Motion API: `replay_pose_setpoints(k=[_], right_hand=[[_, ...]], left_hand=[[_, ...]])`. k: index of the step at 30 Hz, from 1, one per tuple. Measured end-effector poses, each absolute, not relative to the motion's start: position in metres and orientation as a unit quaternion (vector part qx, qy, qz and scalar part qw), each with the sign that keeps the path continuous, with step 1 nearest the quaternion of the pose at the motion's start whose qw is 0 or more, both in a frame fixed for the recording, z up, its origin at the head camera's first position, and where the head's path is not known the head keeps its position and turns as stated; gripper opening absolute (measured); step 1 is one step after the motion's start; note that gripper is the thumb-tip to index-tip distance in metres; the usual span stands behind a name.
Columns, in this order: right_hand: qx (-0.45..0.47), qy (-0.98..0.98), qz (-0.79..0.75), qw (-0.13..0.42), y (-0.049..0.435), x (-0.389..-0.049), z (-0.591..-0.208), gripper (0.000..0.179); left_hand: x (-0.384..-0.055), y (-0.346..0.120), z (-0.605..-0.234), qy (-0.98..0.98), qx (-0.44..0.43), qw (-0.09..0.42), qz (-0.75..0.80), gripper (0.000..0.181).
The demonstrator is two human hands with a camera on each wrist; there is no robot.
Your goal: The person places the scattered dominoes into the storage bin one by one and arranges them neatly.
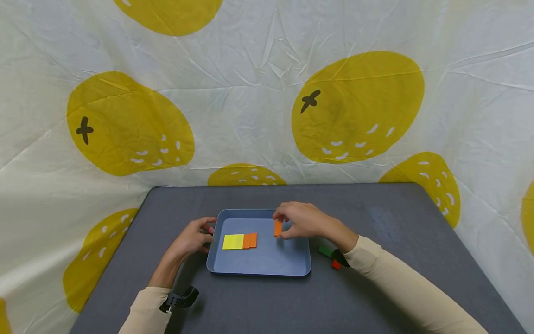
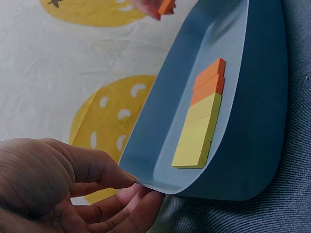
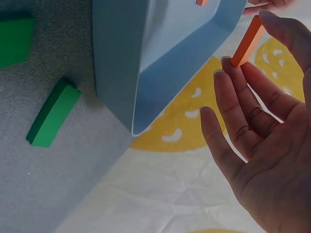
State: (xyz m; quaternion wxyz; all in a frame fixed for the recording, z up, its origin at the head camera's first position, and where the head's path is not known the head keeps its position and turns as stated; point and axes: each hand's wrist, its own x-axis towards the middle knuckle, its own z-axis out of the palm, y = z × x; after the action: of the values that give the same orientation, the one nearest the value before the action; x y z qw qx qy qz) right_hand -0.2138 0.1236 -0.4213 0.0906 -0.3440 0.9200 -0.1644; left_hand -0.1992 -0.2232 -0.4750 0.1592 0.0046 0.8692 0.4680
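Observation:
A blue-grey tray (image 1: 263, 264) lies on the table. Inside it, yellow blocks (image 1: 232, 241) and two orange blocks (image 1: 250, 240) sit side by side in a row, near the tray's left part. My left hand (image 1: 193, 237) pinches the left rim between thumb and fingers, as the left wrist view shows. Over the right part of the tray, my right hand (image 1: 304, 220) holds another orange block (image 3: 248, 41) by its ends, between thumb and fingertips, above the tray floor.
To the right of the tray, green blocks (image 3: 53, 111) and a red block (image 1: 336, 264) lie on the dark grey table (image 1: 250, 306), partly under the right forearm. A white cloth with yellow fruit shapes (image 1: 359, 106) hangs behind the table.

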Motion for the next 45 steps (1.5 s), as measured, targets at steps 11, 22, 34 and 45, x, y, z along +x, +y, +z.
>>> replay_pose_setpoints(k=[11,22,34,45], right_hand=[[-0.347,0.922,-0.137,0.105,0.108,-0.225,-0.430,0.039],[-0.360,0.918,-0.110,0.125,0.088,-0.231,-0.434,0.038],[-0.373,0.916,-0.049,0.142,0.066,-0.238,-0.448,0.037],[-0.365,0.922,-0.014,0.126,0.051,-0.234,-0.460,0.037]], left_hand=[[-0.199,-0.224,-0.476,0.867,0.007,0.158,0.472,0.058],[-0.197,-0.224,-0.473,0.868,0.020,0.160,0.470,0.057],[-0.198,-0.223,-0.476,0.871,0.014,0.157,0.465,0.058],[-0.200,-0.225,-0.479,0.872,0.013,0.156,0.464,0.057]])
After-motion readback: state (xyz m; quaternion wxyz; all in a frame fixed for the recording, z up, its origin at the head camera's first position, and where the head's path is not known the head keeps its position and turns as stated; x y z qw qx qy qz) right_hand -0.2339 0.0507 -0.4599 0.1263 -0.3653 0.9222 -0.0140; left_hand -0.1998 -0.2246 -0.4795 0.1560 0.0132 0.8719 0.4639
